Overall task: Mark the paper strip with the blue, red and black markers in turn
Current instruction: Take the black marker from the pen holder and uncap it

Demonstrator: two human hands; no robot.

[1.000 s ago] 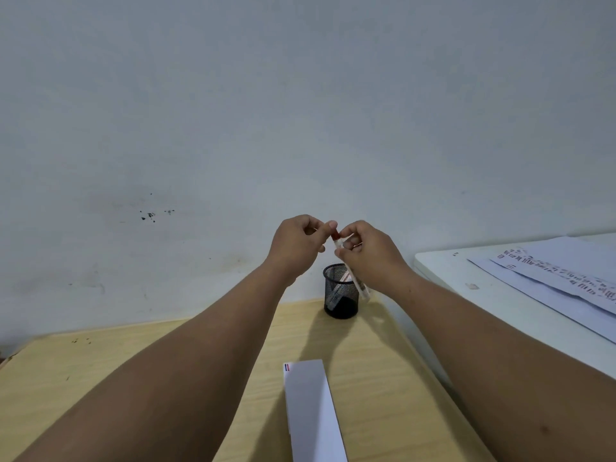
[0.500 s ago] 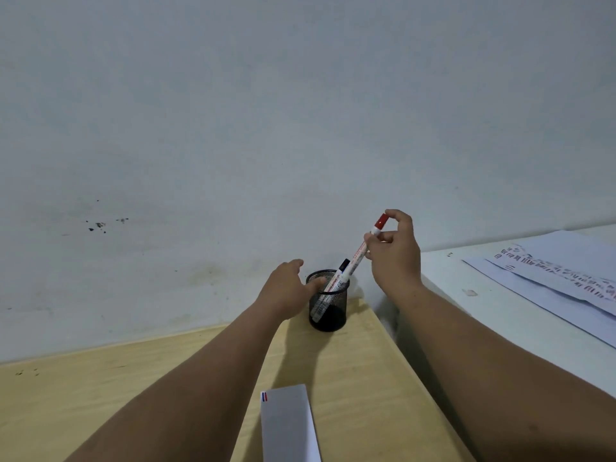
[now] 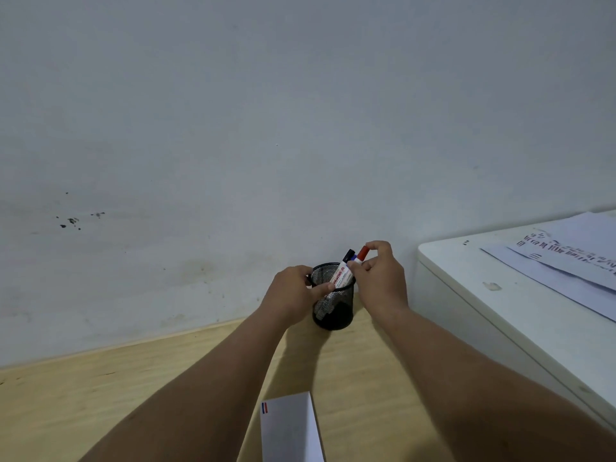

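A black mesh pen cup (image 3: pixel 333 306) stands on the wooden desk by the wall. My left hand (image 3: pixel 293 295) grips its rim and left side. My right hand (image 3: pixel 380 278) pinches the red-capped marker (image 3: pixel 362 252) at its top, its body down in the cup. A black-capped marker (image 3: pixel 343 270) and a blue-capped one (image 3: pixel 352 259) lean in the cup beside it. The white paper strip (image 3: pixel 290 428) lies near the desk's front, with a blue and a red line at its top left corner.
The wooden desk (image 3: pixel 100 395) runs along a pale wall. A white cabinet (image 3: pixel 500 311) stands to the right, higher than the desk, with printed sheets (image 3: pixel 566 261) on top.
My hands capped the red marker in the air, then my right hand lowered it into the cup. My left hand came down and took hold of the cup.
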